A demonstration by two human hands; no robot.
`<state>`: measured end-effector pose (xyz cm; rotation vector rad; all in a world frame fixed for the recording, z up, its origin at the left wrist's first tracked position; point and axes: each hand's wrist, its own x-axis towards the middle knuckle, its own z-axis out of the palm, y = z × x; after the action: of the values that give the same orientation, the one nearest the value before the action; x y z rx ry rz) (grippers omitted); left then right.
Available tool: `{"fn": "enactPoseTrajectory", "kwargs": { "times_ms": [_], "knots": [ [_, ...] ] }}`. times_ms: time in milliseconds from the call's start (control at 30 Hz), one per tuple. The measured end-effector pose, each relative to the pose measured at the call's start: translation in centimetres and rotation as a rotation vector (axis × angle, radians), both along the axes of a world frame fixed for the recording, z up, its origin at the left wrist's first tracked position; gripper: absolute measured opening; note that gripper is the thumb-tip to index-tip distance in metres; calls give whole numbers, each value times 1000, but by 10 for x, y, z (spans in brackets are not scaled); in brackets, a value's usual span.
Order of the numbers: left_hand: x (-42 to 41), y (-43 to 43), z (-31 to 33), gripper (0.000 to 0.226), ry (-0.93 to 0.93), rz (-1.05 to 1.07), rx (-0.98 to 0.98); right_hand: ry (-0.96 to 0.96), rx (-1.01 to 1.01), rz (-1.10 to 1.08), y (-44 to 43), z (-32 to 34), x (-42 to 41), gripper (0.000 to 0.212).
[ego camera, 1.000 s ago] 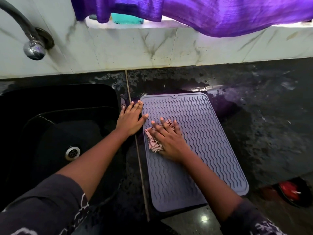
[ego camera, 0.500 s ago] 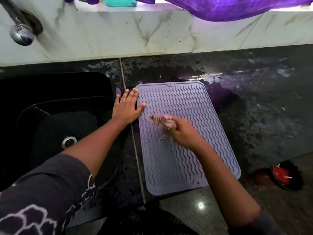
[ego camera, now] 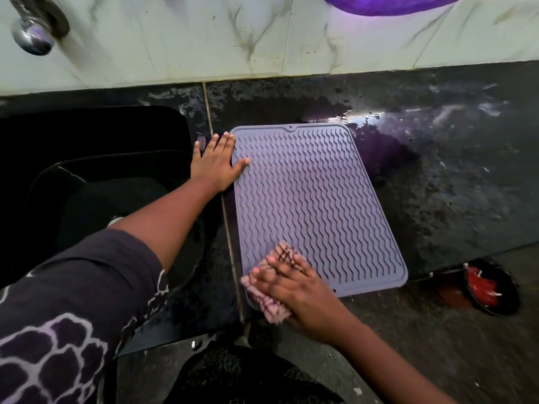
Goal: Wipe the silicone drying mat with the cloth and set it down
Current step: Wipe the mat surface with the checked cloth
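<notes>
The silicone drying mat (ego camera: 315, 199) lies flat on the dark countertop (ego camera: 437, 185) in the middle of the frame. Its long sides run from the upper centre down toward the lower right. The left hand (ego camera: 217, 161) lies open and flat at the mat's upper left edge. Its fingers are straight and point toward the top of the frame, the thumb reaches across onto the ribbed surface, and the palm lies mostly on the counter beside the mat.

The right hand (ego camera: 300, 290) is at the mat's lower left corner with the cloth (ego camera: 269, 306) under it. The fingers are spread and fairly straight, pressing the cloth down rather than gripping it. The pinkish checked cloth shows above the fingertips and to the left of the palm, and its lower end hangs past the mat's edge. The rest of the cloth is hidden under the hand, as is that corner of the mat.

The black sink (ego camera: 87, 147) fills the left side, and the left forearm covers most of its drain. The faucet (ego camera: 35, 33) is cut off at the upper left corner, and only a sliver of purple fabric (ego camera: 388, 4) shows at the top edge. A dark bowl (ego camera: 493, 290) at the lower right holds something red that is too blurred to identify. Wet patches shine on the counter to the upper right of the mat.
</notes>
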<state>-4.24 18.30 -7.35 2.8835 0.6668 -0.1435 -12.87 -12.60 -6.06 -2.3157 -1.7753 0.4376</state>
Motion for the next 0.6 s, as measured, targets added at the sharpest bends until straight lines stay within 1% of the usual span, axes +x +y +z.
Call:
{"fn": "enactPoseTrajectory", "kwargs": {
  "times_ms": [67,133,200,267,333,367,433,533,567,600],
  "knots": [
    [-1,-3,3,77,36,14,33,15,-45,51,-16,12,-9,64],
    [-2,-8,7,76,68,33,69,124,-101,71,-25,30,-12,57],
    [-2,-13,10,74,89,54,125,206,-135,48,-28,49,-10,47],
    [-2,-21,12,71,103,76,179,277,-177,-32,-32,69,-1,33],
    [-2,-31,14,65,96,81,216,455,-257,-145,-42,89,14,21],
    [-3,-35,15,62,84,81,221,542,-268,-216,-48,94,23,18],
    [-1,-41,17,58,56,68,215,644,-192,-387,-63,99,47,18],
    [8,-46,23,57,-3,13,210,742,32,-583,-78,99,95,28],
    [14,-47,26,58,-21,-10,198,759,93,-638,-79,101,115,31],
    [21,-48,28,60,-39,-28,184,743,147,-698,-80,104,135,29]
  ]
}}
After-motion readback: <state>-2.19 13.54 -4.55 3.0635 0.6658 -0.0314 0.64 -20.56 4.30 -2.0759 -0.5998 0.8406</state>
